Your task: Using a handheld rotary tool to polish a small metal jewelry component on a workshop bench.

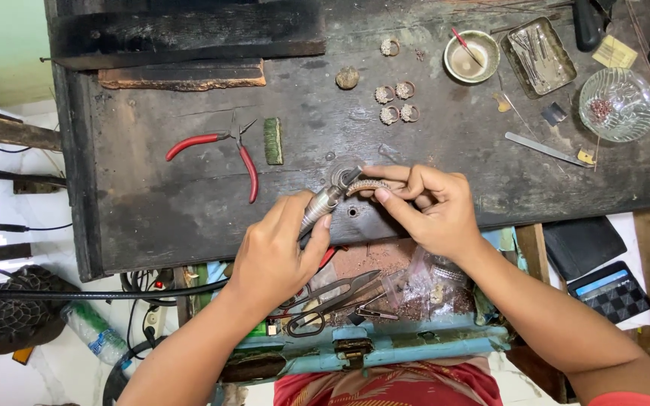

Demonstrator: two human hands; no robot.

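Right at the worktop's near edge, the left hand wraps a metal rotary handpiece, its long axis slanting up-right toward the curved bangle piece pinched in the right hand's grip, tool tip touching the piece's left end.

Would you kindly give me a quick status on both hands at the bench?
Left hand grips rotary handpiece. Right hand pinches curved metal band against its tip. Red pliers lie apart.
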